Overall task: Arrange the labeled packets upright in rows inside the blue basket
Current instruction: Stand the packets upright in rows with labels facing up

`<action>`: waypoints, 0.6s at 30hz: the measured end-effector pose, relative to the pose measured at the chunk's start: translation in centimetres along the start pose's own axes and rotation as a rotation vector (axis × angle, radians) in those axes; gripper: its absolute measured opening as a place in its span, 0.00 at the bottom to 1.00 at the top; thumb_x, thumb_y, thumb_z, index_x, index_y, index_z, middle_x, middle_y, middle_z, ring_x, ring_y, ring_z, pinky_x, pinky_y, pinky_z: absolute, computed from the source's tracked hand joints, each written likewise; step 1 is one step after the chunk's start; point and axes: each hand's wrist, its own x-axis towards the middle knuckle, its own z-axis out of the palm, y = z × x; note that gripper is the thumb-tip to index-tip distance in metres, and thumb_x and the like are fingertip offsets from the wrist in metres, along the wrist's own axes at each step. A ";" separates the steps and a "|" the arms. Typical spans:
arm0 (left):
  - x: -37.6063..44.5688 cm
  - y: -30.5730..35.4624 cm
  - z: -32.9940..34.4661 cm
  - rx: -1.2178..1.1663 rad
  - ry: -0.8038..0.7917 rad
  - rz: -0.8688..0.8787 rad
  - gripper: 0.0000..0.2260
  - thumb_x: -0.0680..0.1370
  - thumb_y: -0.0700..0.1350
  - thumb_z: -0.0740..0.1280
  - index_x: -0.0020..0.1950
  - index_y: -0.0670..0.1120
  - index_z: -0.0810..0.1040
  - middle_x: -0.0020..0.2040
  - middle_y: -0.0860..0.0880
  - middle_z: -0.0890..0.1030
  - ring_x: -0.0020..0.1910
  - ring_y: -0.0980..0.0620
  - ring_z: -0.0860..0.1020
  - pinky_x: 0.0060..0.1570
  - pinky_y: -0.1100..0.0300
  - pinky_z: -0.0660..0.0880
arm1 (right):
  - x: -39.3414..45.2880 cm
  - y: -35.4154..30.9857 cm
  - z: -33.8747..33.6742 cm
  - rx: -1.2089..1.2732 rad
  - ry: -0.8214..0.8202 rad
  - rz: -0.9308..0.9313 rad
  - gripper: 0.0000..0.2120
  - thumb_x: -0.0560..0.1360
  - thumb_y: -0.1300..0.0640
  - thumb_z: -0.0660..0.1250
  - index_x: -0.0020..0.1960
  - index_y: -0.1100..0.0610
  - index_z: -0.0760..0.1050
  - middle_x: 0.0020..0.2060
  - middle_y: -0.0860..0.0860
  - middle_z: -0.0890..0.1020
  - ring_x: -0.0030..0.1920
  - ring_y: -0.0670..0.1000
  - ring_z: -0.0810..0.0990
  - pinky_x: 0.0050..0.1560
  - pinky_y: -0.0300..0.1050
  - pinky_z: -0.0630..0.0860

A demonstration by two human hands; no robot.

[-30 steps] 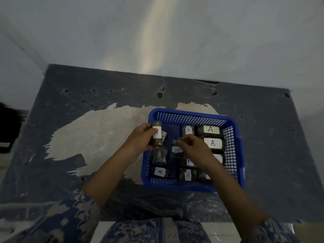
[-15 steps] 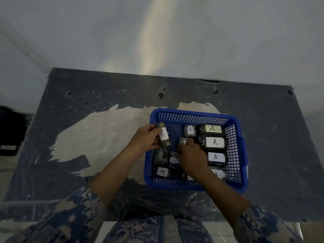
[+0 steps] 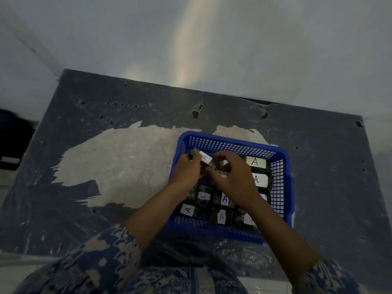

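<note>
Every white label read "A". The left hand (image 3: 186,169) gripped a tilted packet (image 3: 202,158) over the blue basket (image 3: 285,187), near its far-left corner. The right hand (image 3: 237,179), fingers curled, pinched another packet (image 3: 221,164) just beside it.

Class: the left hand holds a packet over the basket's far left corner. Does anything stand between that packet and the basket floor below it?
Nothing visible: the packet in the left hand hangs over the basket. The right hand is beside it, and hides part of the floor.
</note>
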 end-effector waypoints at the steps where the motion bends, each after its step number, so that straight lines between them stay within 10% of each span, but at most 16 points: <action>1: 0.1 -0.1 0.4 0.008 0.015 -0.023 0.16 0.84 0.51 0.58 0.65 0.43 0.74 0.56 0.44 0.83 0.51 0.48 0.83 0.48 0.54 0.82 | 0.4 0.3 0.0 -0.054 -0.048 -0.021 0.16 0.73 0.49 0.72 0.59 0.51 0.76 0.51 0.45 0.79 0.49 0.45 0.77 0.50 0.42 0.77; 6: 0.2 -0.1 1.0 0.330 0.093 0.068 0.13 0.83 0.48 0.59 0.65 0.47 0.69 0.54 0.48 0.80 0.46 0.52 0.79 0.37 0.57 0.74 | 3.5 2.0 -0.1 -0.191 -0.080 0.043 0.16 0.73 0.54 0.73 0.60 0.54 0.78 0.53 0.51 0.81 0.51 0.50 0.78 0.55 0.50 0.77; 12: 0.1 -2.3 1.2 1.007 0.070 0.261 0.30 0.81 0.42 0.64 0.78 0.39 0.54 0.74 0.37 0.62 0.63 0.42 0.73 0.61 0.52 0.72 | 5.1 3.3 1.9 -0.593 -0.048 -0.069 0.18 0.75 0.48 0.71 0.62 0.53 0.77 0.54 0.55 0.75 0.54 0.57 0.74 0.44 0.51 0.76; 18: 1.3 -2.3 2.0 1.283 0.137 0.208 0.26 0.82 0.45 0.62 0.76 0.37 0.57 0.73 0.39 0.66 0.68 0.46 0.71 0.64 0.57 0.71 | 5.4 3.5 2.9 -0.590 -0.061 -0.092 0.14 0.76 0.48 0.69 0.61 0.50 0.79 0.44 0.53 0.85 0.42 0.54 0.83 0.34 0.43 0.74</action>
